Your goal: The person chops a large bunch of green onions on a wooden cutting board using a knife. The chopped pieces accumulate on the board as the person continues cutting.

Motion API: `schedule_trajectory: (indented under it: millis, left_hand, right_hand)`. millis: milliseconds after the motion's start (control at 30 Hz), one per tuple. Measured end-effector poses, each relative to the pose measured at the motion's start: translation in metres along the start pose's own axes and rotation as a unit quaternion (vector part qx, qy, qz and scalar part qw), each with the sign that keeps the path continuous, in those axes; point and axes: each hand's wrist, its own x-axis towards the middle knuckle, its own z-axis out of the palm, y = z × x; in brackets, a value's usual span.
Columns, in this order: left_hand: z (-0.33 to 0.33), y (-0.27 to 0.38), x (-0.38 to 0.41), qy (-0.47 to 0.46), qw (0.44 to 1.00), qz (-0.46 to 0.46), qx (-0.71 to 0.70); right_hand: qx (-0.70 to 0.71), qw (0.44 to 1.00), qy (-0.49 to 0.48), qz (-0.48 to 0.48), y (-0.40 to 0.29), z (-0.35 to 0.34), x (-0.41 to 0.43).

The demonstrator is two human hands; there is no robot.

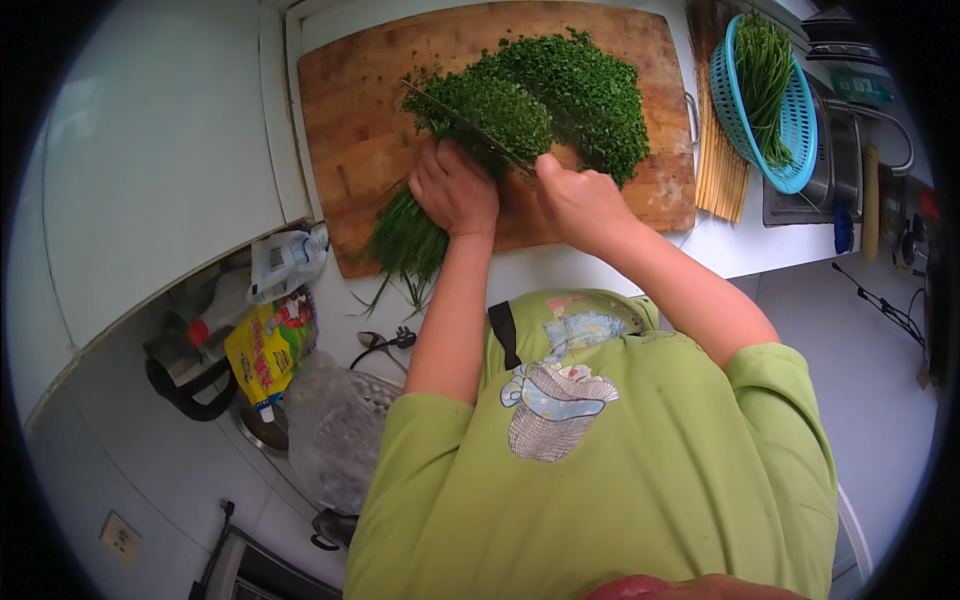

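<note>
On a wooden cutting board [352,127], my left hand [455,187] presses down on a bundle of long green chives [409,236]. Their loose ends trail over the board's near edge. My right hand [581,196] grips a kitchen knife [469,124] by its handle, which the fingers hide. The blade slants to the upper left, just beyond my left fingertips, at the cut end of the bundle. A large heap of finely chopped chives [577,82] spreads beyond and to the right of the blade.
A blue plastic colander [799,161] with whole chives [765,90] stands at right, over a slatted bamboo mat [724,180] and beside the sink [844,142]. At left are a yellow packet [270,337], a clear plastic bag [330,431] and a power plug [405,337]. A wall cabinet [165,127] borders the board.
</note>
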Motion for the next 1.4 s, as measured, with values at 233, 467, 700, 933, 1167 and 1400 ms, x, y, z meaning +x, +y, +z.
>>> schedule_trajectory:
  millis: [233, 467, 700, 933, 1167, 1400]
  left_hand:
    - [-0.018, 0.012, 0.014, -0.11, 0.994, -0.014, -0.004]
    - [-0.006, 0.006, -0.002, -0.047, 0.999, 0.004, 0.02]
    - [-0.001, 0.0, 0.003, -0.002, 1.0, 0.005, 0.002]
    - [-0.029, 0.02, 0.022, -0.166, 0.985, -0.051, -0.021]
    - [-0.011, 0.007, 0.008, -0.087, 0.996, -0.022, -0.015]
    - [-0.012, 0.009, 0.008, -0.096, 0.995, -0.026, -0.006]
  right_hand:
    - [-0.035, 0.991, -0.131, -0.007, -0.013, -0.05, -0.022]
    - [-0.027, 0.997, -0.076, -0.002, -0.011, -0.003, 0.019]
    - [-0.002, 0.999, -0.031, 0.007, -0.006, 0.002, 0.005]
    - [-0.018, 0.995, -0.093, -0.013, -0.013, -0.042, -0.026]
    - [-0.023, 0.993, -0.114, -0.022, -0.011, -0.048, -0.019]
    - [-0.058, 0.99, -0.124, -0.023, -0.018, -0.056, -0.029]
